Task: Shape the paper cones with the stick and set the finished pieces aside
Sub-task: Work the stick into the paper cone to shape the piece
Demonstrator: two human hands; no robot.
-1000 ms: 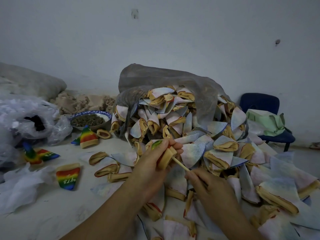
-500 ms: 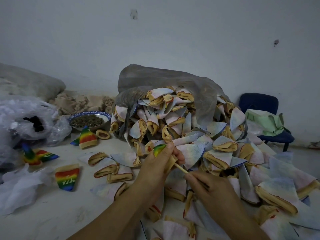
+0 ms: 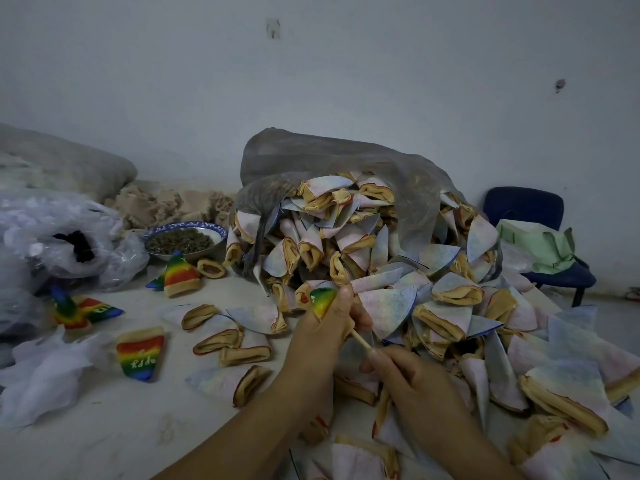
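Low in the middle of the frame, pinching the stick with the right hand and gripping the paper cone tight in the left hand just above. Pushed in deeper than a moment ago, with more rainbow tip poking out, so nearly ready to join the finished rainbow cones at the left. Farther back, lots of pale cones left to shape, spilling from a grey bag

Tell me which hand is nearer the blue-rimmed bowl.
Left. The left hand, gripping the rainbow cone, is below and right of the bowl; the right hand, holding the stick, lies farther right and lower.
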